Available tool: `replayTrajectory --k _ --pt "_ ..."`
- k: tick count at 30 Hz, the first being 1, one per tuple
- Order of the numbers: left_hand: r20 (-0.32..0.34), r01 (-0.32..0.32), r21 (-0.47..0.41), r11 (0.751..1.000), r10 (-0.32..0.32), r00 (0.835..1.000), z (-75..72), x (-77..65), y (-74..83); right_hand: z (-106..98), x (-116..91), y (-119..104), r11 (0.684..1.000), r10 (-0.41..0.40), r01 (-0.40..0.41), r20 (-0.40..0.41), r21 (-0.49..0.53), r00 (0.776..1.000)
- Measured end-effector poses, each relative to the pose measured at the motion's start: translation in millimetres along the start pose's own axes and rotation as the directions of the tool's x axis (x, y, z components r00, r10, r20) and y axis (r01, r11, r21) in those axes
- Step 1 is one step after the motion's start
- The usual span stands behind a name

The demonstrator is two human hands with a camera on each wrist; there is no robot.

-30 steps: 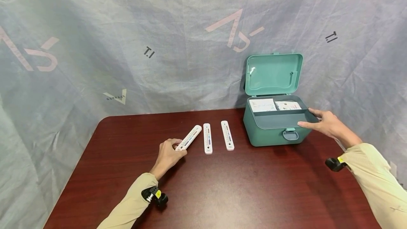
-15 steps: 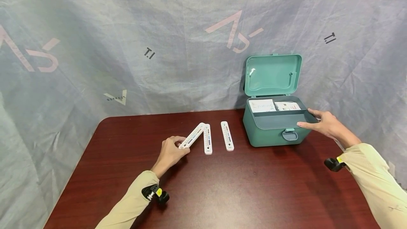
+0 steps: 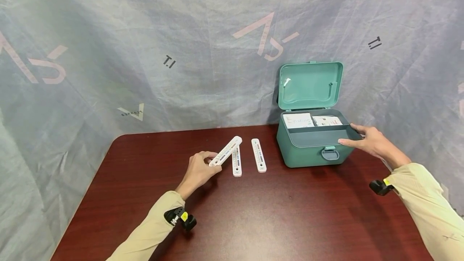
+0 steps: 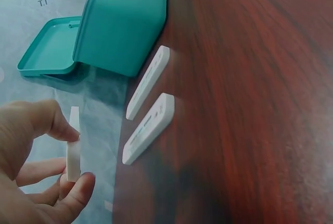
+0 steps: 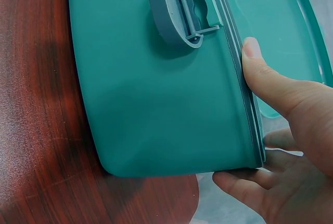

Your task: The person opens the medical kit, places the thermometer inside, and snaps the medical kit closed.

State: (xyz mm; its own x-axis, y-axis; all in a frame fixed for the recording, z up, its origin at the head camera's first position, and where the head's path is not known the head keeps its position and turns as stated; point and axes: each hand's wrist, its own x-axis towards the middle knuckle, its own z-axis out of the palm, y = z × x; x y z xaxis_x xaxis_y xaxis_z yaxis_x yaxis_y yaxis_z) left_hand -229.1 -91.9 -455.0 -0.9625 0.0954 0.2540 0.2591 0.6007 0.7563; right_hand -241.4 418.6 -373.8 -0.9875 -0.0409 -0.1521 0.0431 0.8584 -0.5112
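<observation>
My left hand [image 3: 200,171] pinches the lower end of a white strip thermometer [image 3: 227,150] between thumb and fingers. The thermometer slants up to the right, above the table, and overlaps the top of a second thermometer [image 3: 237,167] in the head view. A third thermometer [image 3: 259,155] lies flat to the right of that one. My right hand [image 3: 369,141] grips the right front corner of a green medicine box [image 5: 161,104], thumb on the rim and fingers along the side wall. The box's lid [image 3: 310,85] stands open at the back.
Inside the box, a white packet printed "Surgical" [image 3: 299,120] and another white packet [image 3: 327,121] sit in the rear compartments, behind a divider. A grey clasp [image 3: 330,154] hangs on the front. Behind the dark red table [image 3: 275,212] hangs a grey cloth [image 3: 203,51].
My left hand has carried the thermometer up and to the right, so that it now overlaps the top of the middle one. The right hand stays on the box.
</observation>
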Motion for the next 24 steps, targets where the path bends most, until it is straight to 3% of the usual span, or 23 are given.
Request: replayTrajectory --k 8,14,24 --pt "-0.006 -0.056 -0.010 0.998 0.056 0.998 3.7 6.4 11.3 -0.3 1.0 1.1 1.000 -0.023 0.023 -0.014 -0.003 1.000" --pt "0.019 -0.025 -0.038 0.999 0.026 0.999 6.0 10.9 22.1 -0.4 1.4 0.8 1.000 -0.022 0.022 -0.021 0.001 1.000" --pt "0.030 -0.048 -0.046 0.998 0.050 0.998 13.9 15.2 32.1 0.5 -0.2 -0.3 1.000 -0.017 0.018 -0.027 0.015 0.999"
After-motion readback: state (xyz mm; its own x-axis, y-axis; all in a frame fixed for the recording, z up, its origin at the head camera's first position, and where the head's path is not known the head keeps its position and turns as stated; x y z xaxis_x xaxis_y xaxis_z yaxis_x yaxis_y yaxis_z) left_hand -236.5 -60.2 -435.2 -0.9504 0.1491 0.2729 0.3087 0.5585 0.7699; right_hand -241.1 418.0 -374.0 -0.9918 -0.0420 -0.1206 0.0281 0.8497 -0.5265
